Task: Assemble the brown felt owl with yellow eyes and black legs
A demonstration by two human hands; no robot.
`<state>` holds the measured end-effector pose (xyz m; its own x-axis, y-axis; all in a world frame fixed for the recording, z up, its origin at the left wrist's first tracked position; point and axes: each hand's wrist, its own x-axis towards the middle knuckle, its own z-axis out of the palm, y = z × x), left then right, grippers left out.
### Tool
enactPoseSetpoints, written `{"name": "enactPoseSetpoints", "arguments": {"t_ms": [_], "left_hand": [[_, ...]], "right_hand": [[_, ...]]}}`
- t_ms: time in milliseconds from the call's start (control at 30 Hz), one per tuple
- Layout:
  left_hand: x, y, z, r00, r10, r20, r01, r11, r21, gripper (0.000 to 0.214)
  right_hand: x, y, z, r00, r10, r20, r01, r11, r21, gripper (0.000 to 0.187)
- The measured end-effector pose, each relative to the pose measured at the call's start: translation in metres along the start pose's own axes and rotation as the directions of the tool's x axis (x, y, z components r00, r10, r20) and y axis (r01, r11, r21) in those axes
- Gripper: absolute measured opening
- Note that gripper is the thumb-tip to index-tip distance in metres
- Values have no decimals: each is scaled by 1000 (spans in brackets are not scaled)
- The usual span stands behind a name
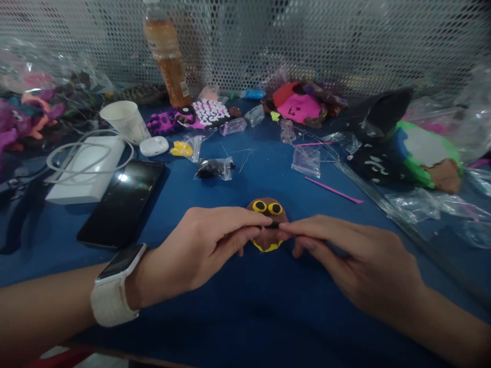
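A small brown clay figure [270,236] with yellow-and-black round eyes and a yellow lower edge is in front of me on the blue table. Across it, just below the eyes, runs a thin strip of black clay [273,225]. My left hand [207,245], with a watch on the wrist, pinches the strip's left end between thumb and fingers. The other end is under the fingertips of my right hand [356,255], which are closed at the figure's right side. Whether the strip touches the figure, I cannot tell.
Left of my hands lie a black phone [125,204], a white box [86,174] with a cable, and a paper cup [125,120]. Bagged black clay [215,168] and a pink strip [333,190] lie ahead. A drink bottle [169,61] stands by the perforated metal panel [238,41].
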<state>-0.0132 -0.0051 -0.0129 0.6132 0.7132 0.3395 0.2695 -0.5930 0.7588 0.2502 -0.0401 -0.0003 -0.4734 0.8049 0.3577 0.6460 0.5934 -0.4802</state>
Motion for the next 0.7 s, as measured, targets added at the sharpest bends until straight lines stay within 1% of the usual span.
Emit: {"name": "enactPoseSetpoints", "arguments": {"t_ms": [67,167,233,267,333,433,500,567,700], "left_hand": [[0,2,-2,1000,7,-3,-7,1000,28,17],[1,5,-6,998,55,7,-55,996,72,11],[3,6,-8,997,75,17,-76,991,107,14],[3,7,-9,997,81,18,-83,989,122,13],[4,6,-9,995,96,20,-98,985,140,6],[3,4,-8,992,126,19,-128,979,156,20],[2,2,-8,990,138,16,-139,976,166,24],[2,1,-8,989,147,21,-149,975,163,24],[4,2,-10,992,115,41,-120,983,141,13]], "right_hand": [[1,-2,-2,1000,10,-25,-11,998,-60,21],[3,-8,-5,998,23,-55,-29,992,-125,39],[5,-11,-7,997,21,-71,-29,993,-114,48],[5,-11,-7,998,6,-69,-13,995,-94,48],[6,-11,-6,997,-47,-58,44,998,-49,43],[5,-8,-4,993,-113,-41,113,994,-3,24],[5,-5,-2,993,-112,-43,112,994,-6,18],[4,-3,-2,994,-99,-41,98,995,-21,17],[3,-3,-3,999,-51,-10,51,999,-8,15]]}}
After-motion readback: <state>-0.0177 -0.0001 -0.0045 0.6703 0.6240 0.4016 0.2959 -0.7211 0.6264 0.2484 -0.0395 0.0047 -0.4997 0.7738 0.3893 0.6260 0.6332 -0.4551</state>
